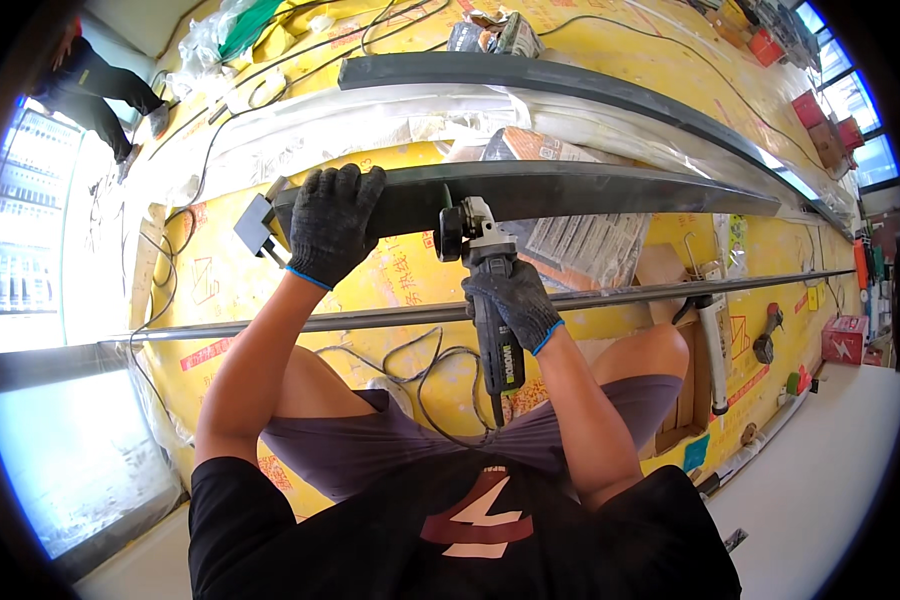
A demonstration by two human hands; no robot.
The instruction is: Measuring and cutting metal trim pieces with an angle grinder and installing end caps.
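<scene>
My left hand (pixel 336 222), in a dark work glove with a blue cuff, is closed over the left end of a dark grey metal profile (pixel 590 190). My right hand (pixel 518 303), gloved alike, grips the body of an angle grinder (pixel 494 335). The grinder's head and thin disc are up against the near side of the profile, right of my left hand. Whether the disc is spinning cannot be seen. Its cord runs down toward my lap. Just left of my left hand is a small grey square plate (pixel 254 226) near the profile's end.
A second long dark profile (pixel 450 70) lies beyond on white wrapping. A thin metal bar (pixel 370 318) crosses before my knees. Cables (pixel 420 360) coil on the yellow floor sheeting. A cordless drill (pixel 767 335) and red box (pixel 845 338) are right; another person (pixel 95 80) stands far left.
</scene>
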